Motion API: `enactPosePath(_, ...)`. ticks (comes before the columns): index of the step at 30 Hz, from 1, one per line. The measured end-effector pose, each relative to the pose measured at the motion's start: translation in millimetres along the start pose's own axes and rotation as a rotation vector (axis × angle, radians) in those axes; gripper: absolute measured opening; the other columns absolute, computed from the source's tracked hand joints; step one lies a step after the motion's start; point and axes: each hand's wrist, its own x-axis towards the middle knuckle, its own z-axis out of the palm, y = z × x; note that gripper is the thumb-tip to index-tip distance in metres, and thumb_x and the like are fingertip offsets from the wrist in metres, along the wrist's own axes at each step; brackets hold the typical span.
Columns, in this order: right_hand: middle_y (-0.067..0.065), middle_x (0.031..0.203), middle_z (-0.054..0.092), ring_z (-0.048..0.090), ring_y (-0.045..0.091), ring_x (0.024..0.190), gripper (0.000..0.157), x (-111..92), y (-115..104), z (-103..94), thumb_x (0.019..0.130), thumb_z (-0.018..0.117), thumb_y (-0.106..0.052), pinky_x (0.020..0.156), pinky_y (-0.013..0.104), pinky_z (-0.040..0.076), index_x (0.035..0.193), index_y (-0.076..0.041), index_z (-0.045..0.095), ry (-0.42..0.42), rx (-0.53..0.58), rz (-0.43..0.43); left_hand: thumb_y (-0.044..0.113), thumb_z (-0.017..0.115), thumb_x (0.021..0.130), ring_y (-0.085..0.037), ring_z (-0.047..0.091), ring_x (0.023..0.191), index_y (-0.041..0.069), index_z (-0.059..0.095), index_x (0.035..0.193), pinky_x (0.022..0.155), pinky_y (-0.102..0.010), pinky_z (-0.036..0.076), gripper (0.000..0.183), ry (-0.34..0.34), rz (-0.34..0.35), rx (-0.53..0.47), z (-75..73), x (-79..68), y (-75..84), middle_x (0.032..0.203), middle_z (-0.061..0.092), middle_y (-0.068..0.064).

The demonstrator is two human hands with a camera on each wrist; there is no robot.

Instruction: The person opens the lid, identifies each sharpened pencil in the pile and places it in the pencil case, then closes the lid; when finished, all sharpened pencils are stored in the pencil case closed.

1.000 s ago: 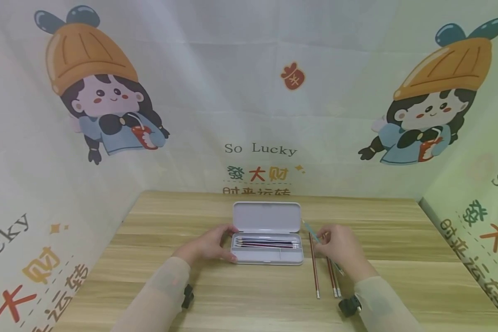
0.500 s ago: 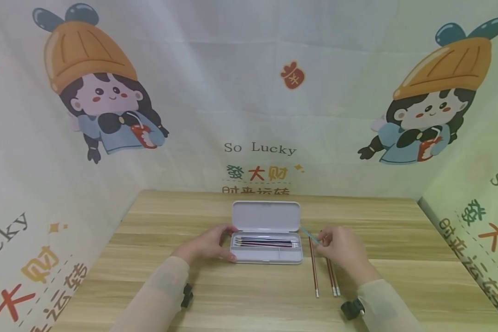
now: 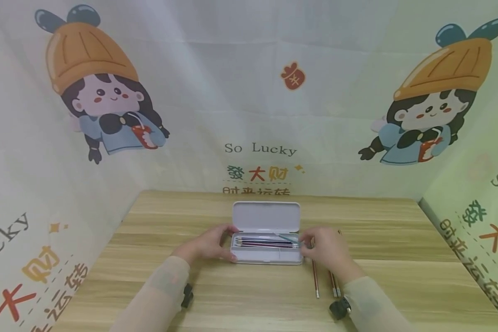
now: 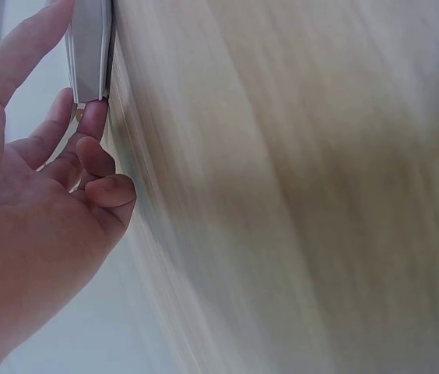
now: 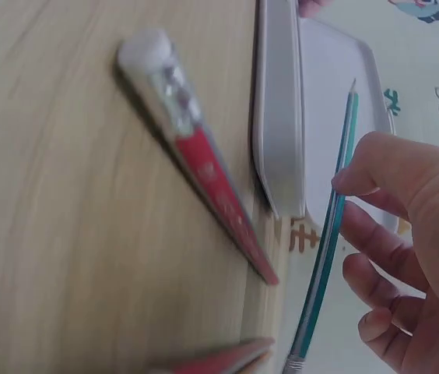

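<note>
An open white pencil case (image 3: 255, 256) lies on the table, its lid (image 3: 266, 216) raised at the back. Several pencils (image 3: 265, 243) lie in its rear compartment, erasers to the right. My left hand (image 3: 207, 244) holds the case's left end, thumb at the front corner and fingers at the back. Between thumb and forefinger, my right hand (image 3: 329, 249) pinches a teal pencil (image 5: 330, 226) at the case's right end. In the right wrist view the teal pencil's sharp tip points toward the lid. From the head, its lower part is hidden by the hand.
Right of the case, a red-striped pencil (image 3: 316, 279) lies on the wooden table (image 3: 182, 212), eraser toward me. Further right are more pencils (image 3: 334, 283), partly under my right hand. A printed cloth (image 3: 199, 115) stands behind the table.
My right hand has moved left with the teal pencil, bringing its tip from beside the case to over the rear compartment. The left hand and the case have stayed put.
</note>
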Motion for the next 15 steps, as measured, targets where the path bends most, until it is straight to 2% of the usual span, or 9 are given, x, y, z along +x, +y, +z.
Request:
enactPosePath(6, -0.014, 0.077, 0.067, 0.048, 0.005, 0.065, 0.015, 10.6, -11.5, 6.4, 0.075, 0.079, -0.014, 0.055, 0.022, 0.041, 0.088, -0.022, 0.079, -0.022, -0.028, -0.087, 0.015, 0.094, 0.070, -0.038, 0.048, 0.140, 0.006, 0.055, 0.138, 0.125, -0.058, 0.029, 0.079, -0.006, -0.001, -0.006, 1.1, 1.0, -1.5, 0.141, 0.059, -0.015)
enactPosePath(15, -0.014, 0.080, 0.068, 0.059, 0.007, 0.079, 0.011, 31.2, -30.1, 19.3, 0.077, 0.083, -0.021, 0.068, 0.028, 0.052, 0.085, -0.026, 0.078, -0.047, -0.106, -0.188, 0.016, 0.094, 0.070, -0.037, 0.050, 0.138, 0.007, 0.055, 0.138, 0.125, -0.058, 0.029, 0.079, -0.004, 0.010, 0.006, 0.4, 2.7, -4.7, 0.138, 0.060, -0.014)
